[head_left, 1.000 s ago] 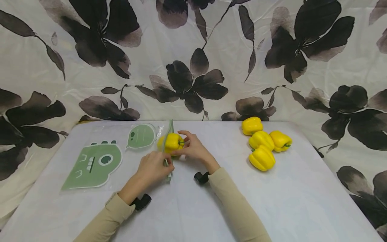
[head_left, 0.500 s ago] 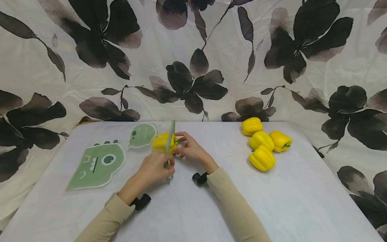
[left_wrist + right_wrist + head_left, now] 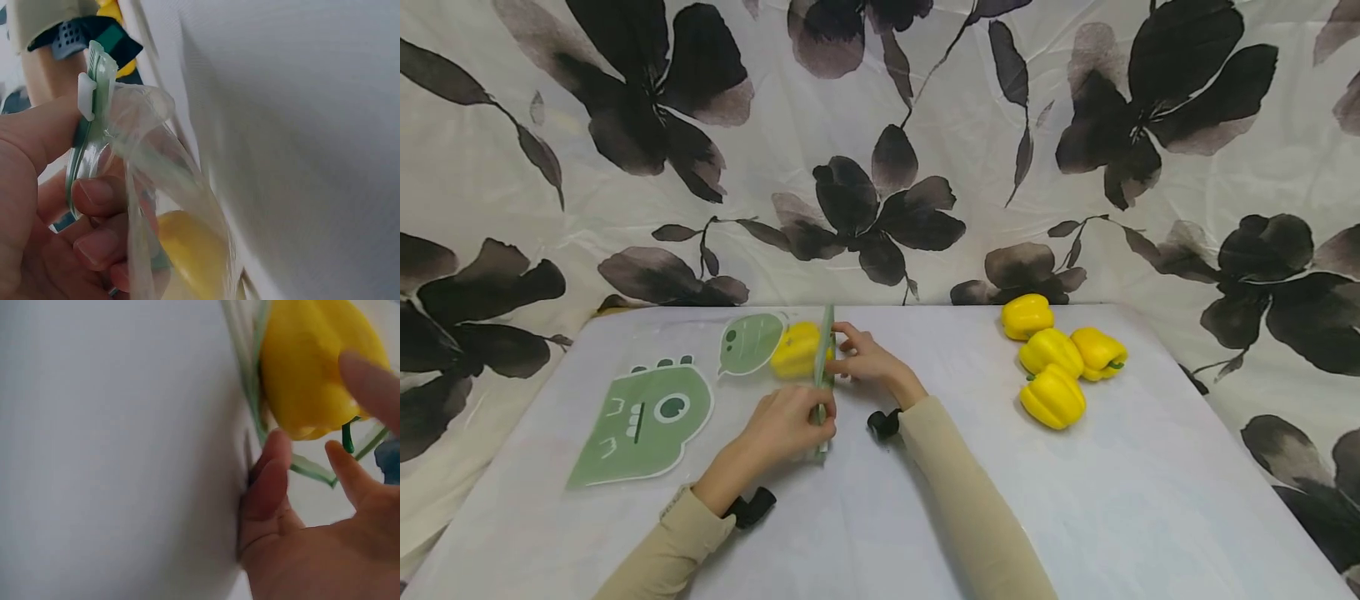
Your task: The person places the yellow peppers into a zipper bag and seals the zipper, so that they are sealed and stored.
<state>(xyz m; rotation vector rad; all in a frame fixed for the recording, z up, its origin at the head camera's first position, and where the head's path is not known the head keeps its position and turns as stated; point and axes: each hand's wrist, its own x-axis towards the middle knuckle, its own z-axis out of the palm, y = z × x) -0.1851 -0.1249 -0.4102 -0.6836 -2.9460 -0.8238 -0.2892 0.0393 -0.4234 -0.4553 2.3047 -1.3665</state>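
Observation:
A clear zip bag (image 3: 651, 425) printed with a green dinosaur lies on the table, its mouth facing right. My left hand (image 3: 786, 421) pinches the green zip strip (image 3: 824, 346) at the mouth's near side. A white slider (image 3: 86, 97) shows beside the left thumb in the left wrist view. Through the clear plastic a yellow bell pepper (image 3: 795, 350) appears just inside the mouth. My right hand (image 3: 872, 364) reaches into the opening, fingers spread around the pepper's stem end. In the right wrist view the green stem (image 3: 348, 436) points toward that hand's palm.
Several more yellow bell peppers (image 3: 1051, 396) sit in a cluster on the right of the white-covered table (image 3: 1135, 500). Behind the table hangs a cloth backdrop (image 3: 880, 92) with dark flowers. Black wrist cameras (image 3: 752, 508) sit below both wrists.
The bell pepper has moved left through the mouth into the bag, with my right hand following it to the opening. My left hand stays at the zip strip.

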